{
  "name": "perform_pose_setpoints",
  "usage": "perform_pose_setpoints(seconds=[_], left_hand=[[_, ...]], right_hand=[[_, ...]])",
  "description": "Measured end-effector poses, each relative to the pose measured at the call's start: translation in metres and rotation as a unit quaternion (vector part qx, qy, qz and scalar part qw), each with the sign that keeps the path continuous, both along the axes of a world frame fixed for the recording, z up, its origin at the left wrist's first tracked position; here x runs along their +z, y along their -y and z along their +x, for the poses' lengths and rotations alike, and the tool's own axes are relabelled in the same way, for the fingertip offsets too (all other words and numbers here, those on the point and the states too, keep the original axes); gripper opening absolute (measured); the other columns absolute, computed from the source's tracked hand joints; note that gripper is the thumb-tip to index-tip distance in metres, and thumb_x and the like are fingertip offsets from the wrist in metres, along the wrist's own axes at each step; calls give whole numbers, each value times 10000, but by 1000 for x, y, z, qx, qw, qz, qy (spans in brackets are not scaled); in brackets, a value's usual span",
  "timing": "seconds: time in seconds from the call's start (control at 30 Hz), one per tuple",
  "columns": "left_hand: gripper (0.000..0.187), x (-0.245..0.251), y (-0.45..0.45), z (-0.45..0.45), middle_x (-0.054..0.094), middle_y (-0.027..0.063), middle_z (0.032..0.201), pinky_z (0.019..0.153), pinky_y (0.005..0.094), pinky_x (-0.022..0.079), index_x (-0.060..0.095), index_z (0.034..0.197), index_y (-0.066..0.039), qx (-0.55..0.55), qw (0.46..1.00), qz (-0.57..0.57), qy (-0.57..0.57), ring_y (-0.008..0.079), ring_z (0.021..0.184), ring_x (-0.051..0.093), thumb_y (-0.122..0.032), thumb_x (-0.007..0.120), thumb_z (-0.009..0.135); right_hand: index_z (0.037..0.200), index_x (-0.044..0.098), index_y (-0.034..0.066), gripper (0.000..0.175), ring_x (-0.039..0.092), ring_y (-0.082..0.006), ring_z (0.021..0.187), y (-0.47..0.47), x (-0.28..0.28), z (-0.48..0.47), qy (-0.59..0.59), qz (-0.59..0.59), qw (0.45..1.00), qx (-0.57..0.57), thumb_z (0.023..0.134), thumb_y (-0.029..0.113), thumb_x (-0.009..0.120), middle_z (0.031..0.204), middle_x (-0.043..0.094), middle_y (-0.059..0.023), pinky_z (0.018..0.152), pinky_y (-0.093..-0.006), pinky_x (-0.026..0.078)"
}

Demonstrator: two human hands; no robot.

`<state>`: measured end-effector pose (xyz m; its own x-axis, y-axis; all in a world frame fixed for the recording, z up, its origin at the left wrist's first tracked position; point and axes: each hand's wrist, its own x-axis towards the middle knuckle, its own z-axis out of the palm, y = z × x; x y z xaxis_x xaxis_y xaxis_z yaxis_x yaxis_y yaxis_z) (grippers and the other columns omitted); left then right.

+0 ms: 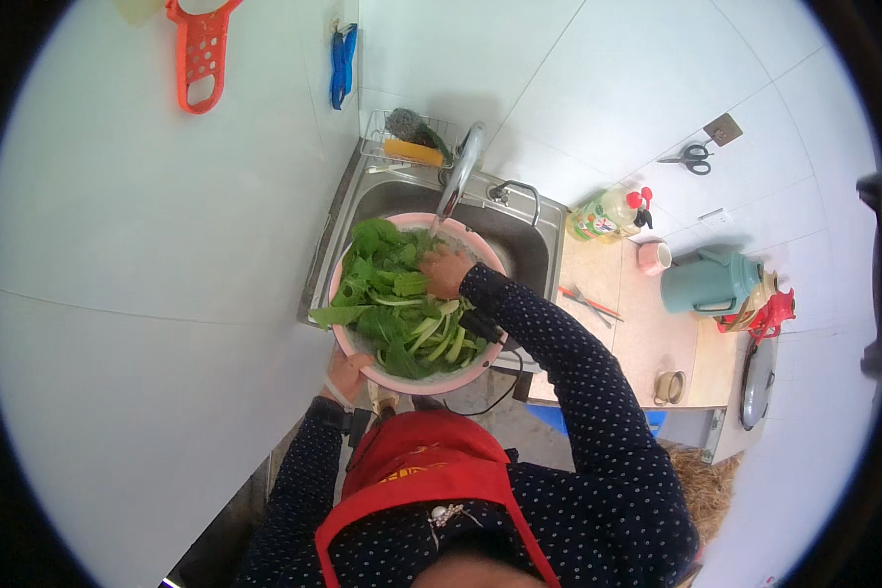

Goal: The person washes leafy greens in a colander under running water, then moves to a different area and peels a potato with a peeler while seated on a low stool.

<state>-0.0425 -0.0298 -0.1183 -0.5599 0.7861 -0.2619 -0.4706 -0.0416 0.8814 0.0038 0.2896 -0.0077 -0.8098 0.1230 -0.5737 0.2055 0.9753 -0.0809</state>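
A pink-rimmed basin (414,389) sits over the stainless steel sink (511,246). Leafy greens (393,323) with pale stalks fill it, in water. My left hand (347,375) grips the basin's near-left rim. My right hand (447,270) rests among the greens beside the stream of water from the chrome faucet (463,169). Leaves and water hide its fingertips, so whether it grips a leaf is unclear. Some leaves hang over the basin's left rim.
A wire rack (375,140) with a scourer (406,125) and a yellow sponge (413,152) stands behind the sink. On the right counter are bottles (595,217), a pink cup (654,258), a thermos (705,283), chopsticks (595,305) and a beige mug (669,387). Scissors (694,158) hang on the wall.
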Motion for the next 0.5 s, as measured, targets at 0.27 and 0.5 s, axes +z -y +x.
perform_pose_setpoints(seconds=[0.27,0.5], left_hand=[[376,-7,3,-5,566,57,957,797,352,485,492,1146,-36,-53,991,-14,-123,206,917,569,22,604,791],[421,6,10,-8,556,72,974,772,301,494,445,1202,-25,-124,909,-76,-390,184,906,574,9,583,805]], right_hand=[[1510,199,186,868,72,-459,1416,92,4,-43,-98,-129,982,-95,840,615,545,1551,143,-193,1004,-746,196],[1442,366,168,766,85,-489,1402,116,-9,-48,98,8,995,25,817,574,546,1499,306,-149,941,-777,219]])
